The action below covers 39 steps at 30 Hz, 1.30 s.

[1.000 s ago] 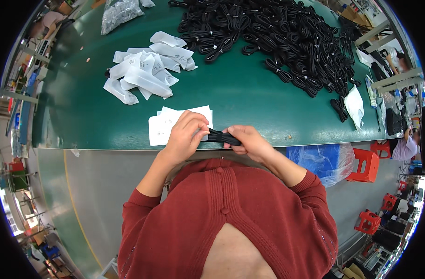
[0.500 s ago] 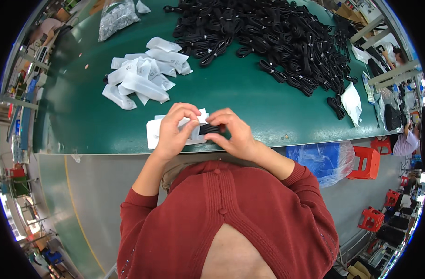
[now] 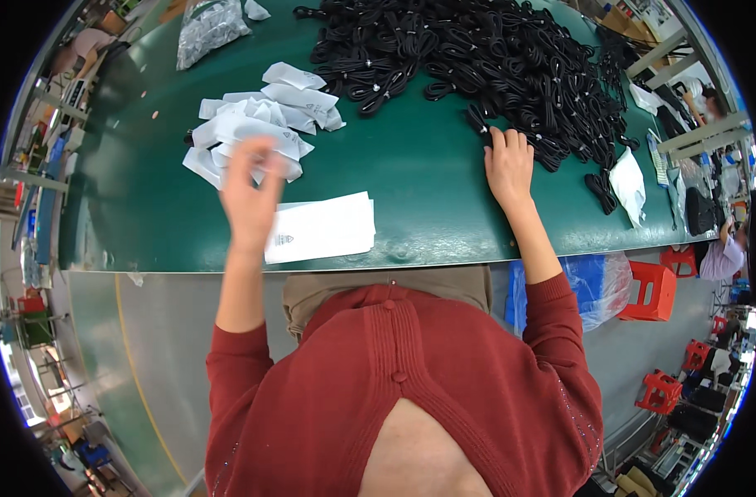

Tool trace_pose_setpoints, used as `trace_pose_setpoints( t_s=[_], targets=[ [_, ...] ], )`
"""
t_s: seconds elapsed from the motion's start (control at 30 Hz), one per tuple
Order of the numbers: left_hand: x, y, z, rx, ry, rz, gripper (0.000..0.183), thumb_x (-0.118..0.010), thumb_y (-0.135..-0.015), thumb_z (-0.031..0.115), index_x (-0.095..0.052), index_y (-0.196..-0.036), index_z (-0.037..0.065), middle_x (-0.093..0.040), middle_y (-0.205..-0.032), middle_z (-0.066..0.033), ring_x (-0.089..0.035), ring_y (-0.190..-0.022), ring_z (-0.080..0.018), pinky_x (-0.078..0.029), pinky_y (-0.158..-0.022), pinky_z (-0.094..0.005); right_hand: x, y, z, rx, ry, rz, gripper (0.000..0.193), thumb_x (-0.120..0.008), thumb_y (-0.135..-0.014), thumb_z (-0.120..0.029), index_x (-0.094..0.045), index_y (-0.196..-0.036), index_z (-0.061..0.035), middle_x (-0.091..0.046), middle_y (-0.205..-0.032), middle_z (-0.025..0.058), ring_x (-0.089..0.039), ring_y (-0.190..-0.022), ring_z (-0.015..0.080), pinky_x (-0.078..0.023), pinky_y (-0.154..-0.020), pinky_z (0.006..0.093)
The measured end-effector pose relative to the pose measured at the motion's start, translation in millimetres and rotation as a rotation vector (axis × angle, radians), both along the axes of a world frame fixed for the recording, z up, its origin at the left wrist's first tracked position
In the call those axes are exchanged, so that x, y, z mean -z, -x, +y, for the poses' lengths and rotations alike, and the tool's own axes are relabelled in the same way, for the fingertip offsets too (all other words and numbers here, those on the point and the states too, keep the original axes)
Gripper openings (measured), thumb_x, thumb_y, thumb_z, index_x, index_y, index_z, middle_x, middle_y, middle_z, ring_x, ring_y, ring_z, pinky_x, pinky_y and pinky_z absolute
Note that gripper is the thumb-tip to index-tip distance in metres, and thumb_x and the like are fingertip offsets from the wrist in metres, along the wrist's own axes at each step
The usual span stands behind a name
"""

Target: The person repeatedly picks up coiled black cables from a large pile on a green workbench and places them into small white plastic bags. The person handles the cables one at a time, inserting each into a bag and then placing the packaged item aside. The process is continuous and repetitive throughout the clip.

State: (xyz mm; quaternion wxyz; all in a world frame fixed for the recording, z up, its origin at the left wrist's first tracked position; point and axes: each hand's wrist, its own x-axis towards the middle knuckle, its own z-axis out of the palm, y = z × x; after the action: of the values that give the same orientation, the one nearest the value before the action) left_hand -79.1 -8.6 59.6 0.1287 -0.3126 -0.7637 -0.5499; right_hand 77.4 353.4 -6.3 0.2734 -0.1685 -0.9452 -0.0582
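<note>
Green worktable (image 3: 394, 166): it lies below both hands, and its near edge passes under the forearms.
Black cable pile (image 3: 494, 58): it begins just beyond the right hand and spreads far over the table; the coils are tied and overlap each other.
White pouches (image 3: 266, 112): they form a heap just beyond the left hand, which hides a part of the near side.
Blue bin (image 3: 583, 286): partly under clear plastic, it stands lower than the table, to the right of the right forearm; the sleeve hides some of it.
Flat white sleeves (image 3: 324, 232): they are stacked between the two hands, nearer to the left one and closer to the body.
Clear bag of grey pieces (image 3: 212, 37): it lies well beyond the left hand, behind the pouches.
Red stool (image 3: 664, 290): it is beside the bin, farther to the right from the right hand.
Left hand (image 3: 252, 195): blurred, it looks released, with thumb and fingers apart.
Right hand (image 3: 510, 168): its fingertips touch a cable coil; I cannot tell if they grasp it.
Crumpled white bag (image 3: 629, 186): it lies to the right of the right hand.
Cable coil (image 3: 476, 118): it is at the right fingertips, partly hidden by them.
</note>
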Motion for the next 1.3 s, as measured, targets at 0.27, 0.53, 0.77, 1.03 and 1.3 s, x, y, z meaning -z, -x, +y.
trace_pose_setpoints(
  t_s=[0.27, 0.53, 0.77, 1.03, 1.3],
  targets=[
    [58, -71, 16, 0.362, 0.410, 0.087, 0.016, -0.074, -0.078, 0.002, -0.065, -0.091, 0.002, -0.062, -0.093, -0.0081, -0.058, -0.082, -0.0180, -0.048, -0.070, -0.0300, 4, -8, -73, -0.352, 0.618, 0.178, 0.018, -0.064, -0.088, -0.009, -0.065, -0.104, -0.0017, -0.061, -0.086, 0.0152, -0.062, -0.073, 0.0343, -0.051, -0.066, 0.0424],
    [63, -73, 12, 0.290, 0.200, -0.378, 0.004, -0.066, -0.086, 0.000, -0.063, -0.088, 0.001, -0.062, -0.085, -0.0044, -0.054, -0.076, -0.0128, -0.045, -0.072, -0.0270, -25, -35, -133, -0.731, 0.514, 0.108, 0.028, -0.071, -0.083, -0.007, -0.065, -0.110, -0.0051, -0.056, -0.082, 0.0098, -0.059, -0.065, 0.0274, -0.048, -0.058, 0.0379],
    [64, -71, 11, 0.352, 0.110, -0.407, 0.005, -0.065, -0.086, -0.002, -0.062, -0.089, 0.000, -0.064, -0.088, -0.0057, -0.057, -0.078, -0.0139, -0.046, -0.073, -0.0269, -23, -35, -126, -0.790, 0.802, -0.092, 0.020, -0.066, -0.090, -0.012, -0.067, -0.108, -0.0044, -0.060, -0.084, 0.0093, -0.061, -0.068, 0.0265, -0.050, -0.062, 0.0352],
    [60, -76, 12, 0.432, 0.057, -0.416, 0.004, -0.065, -0.087, -0.001, -0.062, -0.089, 0.000, -0.067, -0.095, -0.0091, -0.062, -0.085, -0.0168, -0.048, -0.076, -0.0285, -25, -29, -120, -0.537, 1.495, -0.392, 0.030, -0.064, -0.095, -0.026, -0.068, -0.109, 0.0003, -0.070, -0.096, 0.0104, -0.064, -0.087, 0.0159, -0.050, -0.081, 0.0295],
    [59, -79, 15, 0.383, 0.113, -0.369, 0.004, -0.064, -0.087, -0.003, -0.061, -0.089, -0.001, -0.065, -0.097, -0.0079, -0.060, -0.086, -0.0149, -0.048, -0.077, -0.0276, -22, -30, -136, -0.394, 1.105, -0.387, 0.037, -0.070, -0.088, -0.032, -0.069, -0.109, -0.0014, -0.069, -0.079, 0.0147, -0.067, -0.072, 0.0216, -0.051, -0.068, 0.0350]
  ],
)
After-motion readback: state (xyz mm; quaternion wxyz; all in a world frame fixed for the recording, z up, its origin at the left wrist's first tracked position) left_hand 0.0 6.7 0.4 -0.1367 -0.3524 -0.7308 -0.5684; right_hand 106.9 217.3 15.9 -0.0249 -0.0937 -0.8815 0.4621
